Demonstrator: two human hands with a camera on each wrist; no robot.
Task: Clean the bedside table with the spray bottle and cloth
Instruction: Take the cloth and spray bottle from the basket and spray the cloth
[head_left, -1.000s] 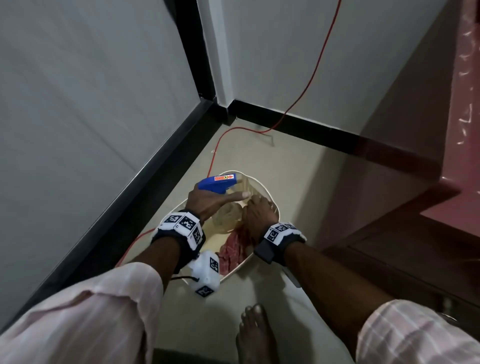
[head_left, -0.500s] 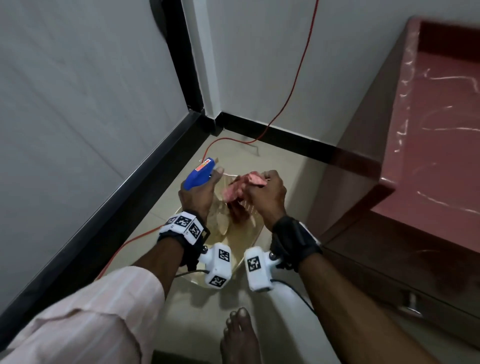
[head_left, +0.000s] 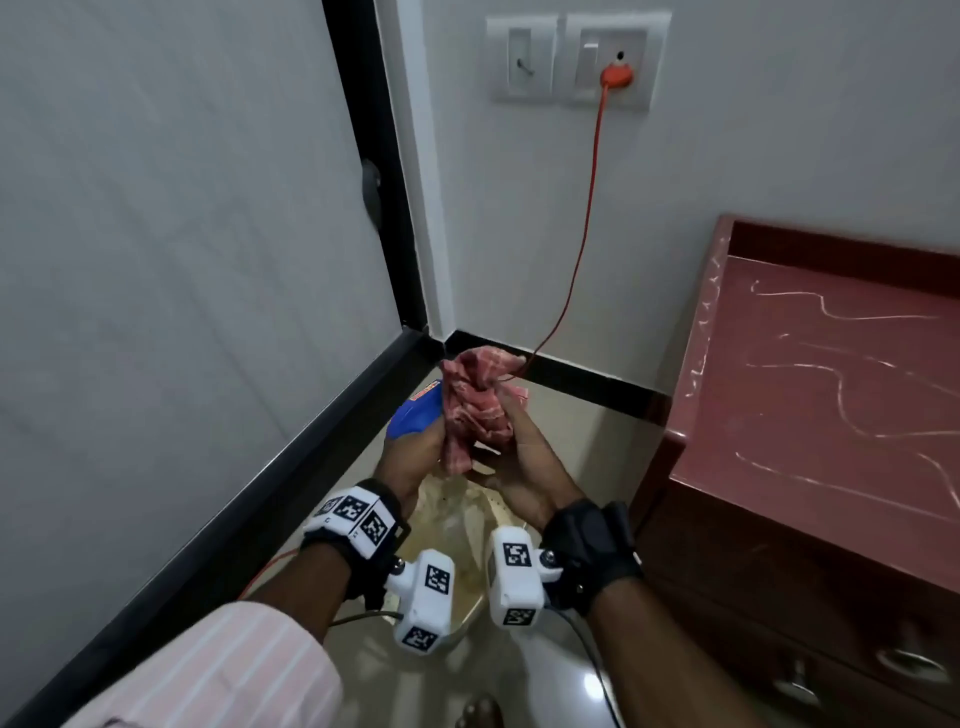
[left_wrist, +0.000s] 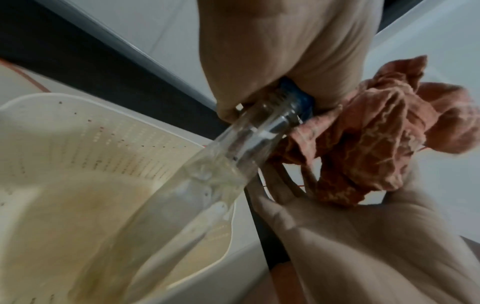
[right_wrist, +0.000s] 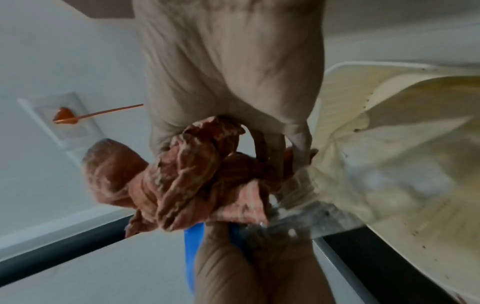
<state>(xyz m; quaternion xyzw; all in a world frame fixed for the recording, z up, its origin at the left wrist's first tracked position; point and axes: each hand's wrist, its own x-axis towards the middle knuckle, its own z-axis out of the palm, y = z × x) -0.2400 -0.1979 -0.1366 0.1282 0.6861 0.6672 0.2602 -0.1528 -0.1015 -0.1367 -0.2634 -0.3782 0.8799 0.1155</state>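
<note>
Hands mid-frame: left hand (head_left: 410, 457) fingers wrap one clear, blue-capped spray bottle (left_wrist: 249, 131); right hand (head_left: 519, 467) fingers clutch one crumpled pink cloth (head_left: 478, 400).

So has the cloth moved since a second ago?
Yes. The cloth has come up out of the basket on the floor; the right hand now holds it bunched above the basket.

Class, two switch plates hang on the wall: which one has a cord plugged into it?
The right-hand plate, the wider one: an orange plug sits in it and its cord runs down toward the floor. The left plate has none.
</note>
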